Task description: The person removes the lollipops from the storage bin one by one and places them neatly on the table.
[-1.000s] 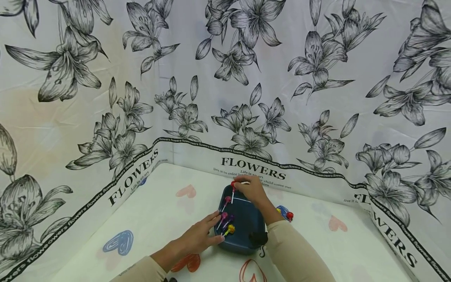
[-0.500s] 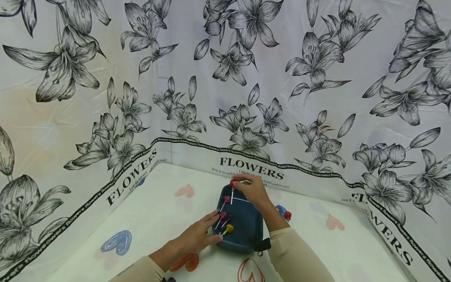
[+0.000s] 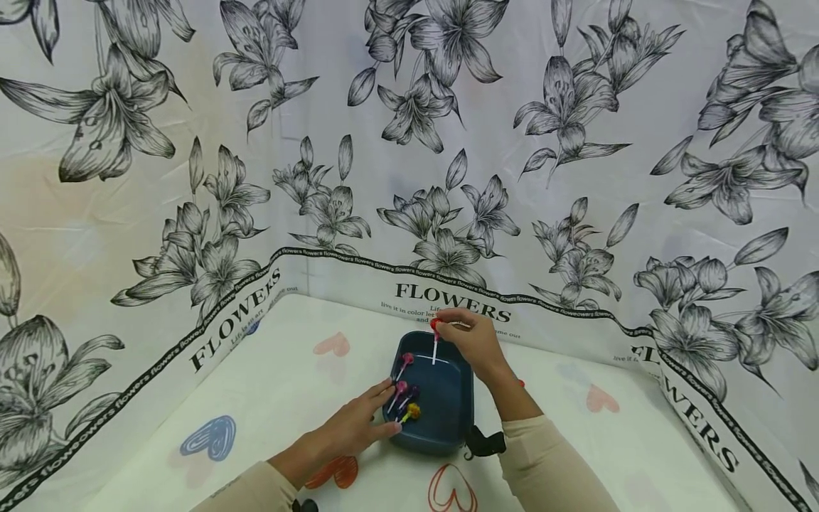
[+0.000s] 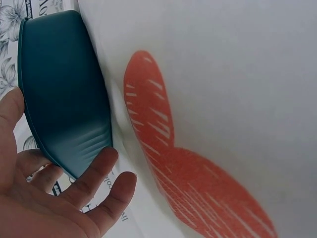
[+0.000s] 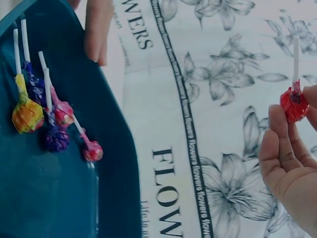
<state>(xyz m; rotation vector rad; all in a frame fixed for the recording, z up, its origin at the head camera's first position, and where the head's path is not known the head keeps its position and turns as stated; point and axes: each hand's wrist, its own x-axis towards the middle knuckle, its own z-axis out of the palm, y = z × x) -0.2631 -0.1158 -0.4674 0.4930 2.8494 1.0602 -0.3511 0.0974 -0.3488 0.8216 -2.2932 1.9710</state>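
Note:
A dark blue-teal tray [image 3: 443, 402] stands on the pale cloth. My left hand [image 3: 358, 421] rests against its left side, fingers extended along the rim and outer wall [image 4: 64, 74]. In my right hand [image 3: 476, 343], a red-wrapped lollipop [image 5: 294, 104] is pinched by its candy head over the tray's far end, its white stick pointing down in the head view. Several lollipops lie along the tray's left side: a yellow one [image 5: 27, 115], purple ones [image 5: 57, 138] and pink ones [image 5: 92, 150].
A small red thing [image 3: 521, 384] shows on the cloth right of the tray, mostly behind the right forearm. A black strap [image 3: 484, 441] hangs below the right sleeve. Flower-printed curtains [image 3: 448, 213] enclose the back and sides.
My right hand has shifted slightly right and away from the tray's left rim with the red lollipop. The left hand keeps its place at the tray. The forearm now covers more things at right.

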